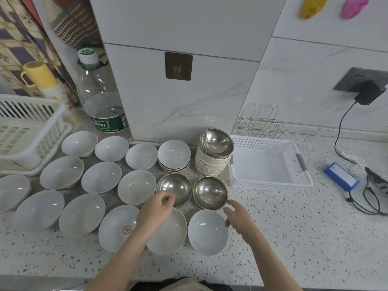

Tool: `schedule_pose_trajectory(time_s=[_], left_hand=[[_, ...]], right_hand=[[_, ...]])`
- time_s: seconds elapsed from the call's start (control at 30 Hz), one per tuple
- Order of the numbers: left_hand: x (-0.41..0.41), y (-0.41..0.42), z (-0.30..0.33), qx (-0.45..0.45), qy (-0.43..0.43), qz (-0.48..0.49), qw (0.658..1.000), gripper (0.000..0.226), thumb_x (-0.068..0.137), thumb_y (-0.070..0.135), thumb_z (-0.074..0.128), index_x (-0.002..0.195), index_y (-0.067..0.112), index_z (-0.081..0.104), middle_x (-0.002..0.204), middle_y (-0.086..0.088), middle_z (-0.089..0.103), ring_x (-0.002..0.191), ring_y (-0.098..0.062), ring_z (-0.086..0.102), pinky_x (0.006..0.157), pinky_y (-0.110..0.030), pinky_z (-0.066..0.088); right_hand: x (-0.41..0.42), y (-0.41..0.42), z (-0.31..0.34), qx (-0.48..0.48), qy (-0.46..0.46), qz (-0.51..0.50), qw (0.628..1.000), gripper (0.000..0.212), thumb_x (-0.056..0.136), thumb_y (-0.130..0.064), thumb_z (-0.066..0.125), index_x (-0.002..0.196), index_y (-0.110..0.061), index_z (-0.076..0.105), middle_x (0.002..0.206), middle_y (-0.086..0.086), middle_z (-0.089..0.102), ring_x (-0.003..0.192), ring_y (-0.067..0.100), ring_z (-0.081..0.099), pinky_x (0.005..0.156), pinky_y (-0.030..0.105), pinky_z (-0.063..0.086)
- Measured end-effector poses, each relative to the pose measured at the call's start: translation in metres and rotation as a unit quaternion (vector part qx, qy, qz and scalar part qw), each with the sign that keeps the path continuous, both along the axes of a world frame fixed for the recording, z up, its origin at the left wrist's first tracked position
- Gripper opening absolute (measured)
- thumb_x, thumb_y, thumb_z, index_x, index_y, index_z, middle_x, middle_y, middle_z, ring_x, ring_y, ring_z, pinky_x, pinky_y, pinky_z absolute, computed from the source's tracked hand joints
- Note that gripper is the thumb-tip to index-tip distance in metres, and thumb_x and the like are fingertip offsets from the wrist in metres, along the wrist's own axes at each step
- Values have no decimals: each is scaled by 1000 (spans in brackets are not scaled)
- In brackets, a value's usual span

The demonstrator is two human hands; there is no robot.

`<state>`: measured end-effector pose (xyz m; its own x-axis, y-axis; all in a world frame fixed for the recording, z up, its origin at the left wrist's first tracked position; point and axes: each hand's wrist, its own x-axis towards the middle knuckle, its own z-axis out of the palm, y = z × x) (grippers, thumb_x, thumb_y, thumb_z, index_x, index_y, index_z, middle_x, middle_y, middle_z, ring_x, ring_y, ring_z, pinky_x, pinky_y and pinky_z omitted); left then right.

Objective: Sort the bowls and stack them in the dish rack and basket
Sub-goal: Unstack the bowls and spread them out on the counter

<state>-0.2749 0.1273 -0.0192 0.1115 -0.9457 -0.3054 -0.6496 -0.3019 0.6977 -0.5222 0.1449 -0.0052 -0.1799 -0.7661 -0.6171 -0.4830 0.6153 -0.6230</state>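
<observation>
The near rim of a steel bowl (174, 189), mouth upward, is pinched by the left hand (156, 208). A second steel bowl (210, 192), also upright, lies just beyond the right hand (238, 217), whose fingers are spread and hold nothing. White bowls (207, 231) are set beneath and beside both hands. A white basket (302, 177) is seen beyond the right hand, a dish rack (50, 120) far left of the left hand.

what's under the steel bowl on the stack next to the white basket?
The tilted steel bowl sits on a stack of cream ribbed bowls, left of the white basket. Their rims and sides show; their insides are covered, so any contents cannot be seen.
</observation>
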Motion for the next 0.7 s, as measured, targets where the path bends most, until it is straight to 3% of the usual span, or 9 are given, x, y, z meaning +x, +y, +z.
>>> schedule_pose_trajectory(time_s=[0.1, 0.17, 0.23, 0.3, 0.37, 0.43, 0.47, 0.6, 0.7], left_hand=[[10, -19, -3, 15, 74, 48, 996, 17, 94, 37, 54, 87, 22, 60, 78, 1, 67, 78, -20, 65, 73, -36, 50], [17, -36, -3, 10, 116, 100, 988, 22, 93, 35, 56, 106, 18, 60, 88, -4, 70, 88, -23, 65, 79, -37, 49], [22, -55, -2, 7, 147, 147, 978, 37, 93, 36, 55, 123, 15, 53, 99, -9, 70, 87, -22, 63, 79, -39, 47], [26, -76, 1, 21, 188, 176, 966, 49, 94, 37, 55, 135, 14, 43, 95, -10, 72, 64, -14, 57, 82, -49, 51], [27, -95, 5, 47, 199, 175, 963, 62, 94, 38, 54, 147, 15, 30, 93, -10, 73, 47, -8, 49, 68, -46, 55], [27, -110, 6, 67, 189, 153, 968, 67, 96, 36, 51, 152, 17, 21, 94, -11, 73, 36, -3, 47, 38, -24, 41], [26, -116, 6, 75, 185, 141, 970, 67, 96, 33, 50, 153, 19, 19, 96, -12, 72, 32, -2, 47, 33, -19, 34], [24, -131, 5, 88, 172, 102, 976, 67, 94, 25, 52, 153, 26, 19, 100, -13, 71, 36, -3, 58, 33, -17, 35], [24, -136, 5, 108, 188, 92, 972, 69, 92, 12, 47, 151, 33, 19, 91, -18, 73, 29, -5, 50, 31, -15, 31]], right_hand=[[-2, -1, 3, -6, 13, -22, 1000, 47, 99, -28, 42, 146, -21, 39, 77, 5, 68, 67, 5, 58, 55, 22, 37], [-1, -2, 6, -33, 31, -52, 998, 47, 98, -27, 44, 144, -19, 40, 78, 7, 70, 78, 8, 60, 61, 27, 39], [4, -5, 11, -61, 20, -85, 994, 43, 96, -24, 47, 139, -21, 46, 73, 5, 69, 69, 10, 61, 56, 25, 39], [13, -9, 16, -79, -45, -121, 988, 36, 95, -20, 51, 131, -21, 54, 65, 3, 65, 48, 7, 51, 45, 20, 36], [26, -13, 19, -86, -105, -140, 981, 30, 96, -18, 52, 125, -19, 58, 60, 3, 59, 37, 4, 41, 37, 18, 30], [41, -16, 20, -82, -134, -138, 978, 28, 96, -17, 52, 123, -19, 59, 60, 4, 57, 36, 5, 37, 36, 18, 28], [47, -17, 20, -77, -144, -135, 977, 27, 96, -17, 53, 122, -20, 59, 61, 4, 57, 36, 5, 36, 36, 18, 27], [67, -21, 20, -64, -161, -133, 976, 24, 96, -19, 53, 119, -25, 58, 58, 1, 57, 37, 5, 36, 37, 18, 28], [75, -24, 18, -55, -170, -135, 975, 24, 96, -18, 53, 119, -24, 57, 57, 1, 58, 39, 7, 34, 37, 18, 27]])
